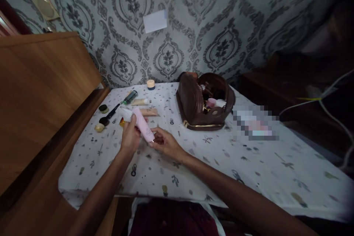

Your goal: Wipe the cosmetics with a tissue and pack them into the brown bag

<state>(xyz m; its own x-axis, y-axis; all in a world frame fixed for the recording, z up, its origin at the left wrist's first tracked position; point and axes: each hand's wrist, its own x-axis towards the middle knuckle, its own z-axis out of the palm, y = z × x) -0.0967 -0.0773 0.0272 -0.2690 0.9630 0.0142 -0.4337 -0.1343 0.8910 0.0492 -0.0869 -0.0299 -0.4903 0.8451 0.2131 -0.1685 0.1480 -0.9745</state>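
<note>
A pink squeeze tube (143,125) is tilted above the tablecloth, its lower end toward me. My left hand (130,137) is closed around its side, thumb on top. My right hand (167,143) has its fingertips pinched at the tube's lower end. Something whitish and clear (124,112) shows just beyond the left thumb; its kind is unclear. Behind the tube lie a peach-coloured tube (149,112), partly hidden, and a cream tube with a white cap (140,101). A green bottle (129,97) lies farther back, near a dark-handled brush (112,112).
An open brown cosmetic bag (190,97) holding several items stands right of centre. A small jar (151,84) sits near the wall. A dark-lidded jar (103,108) and a gold-coloured item (99,127) are at left. A wooden panel (49,81) borders the table; cables hang at right.
</note>
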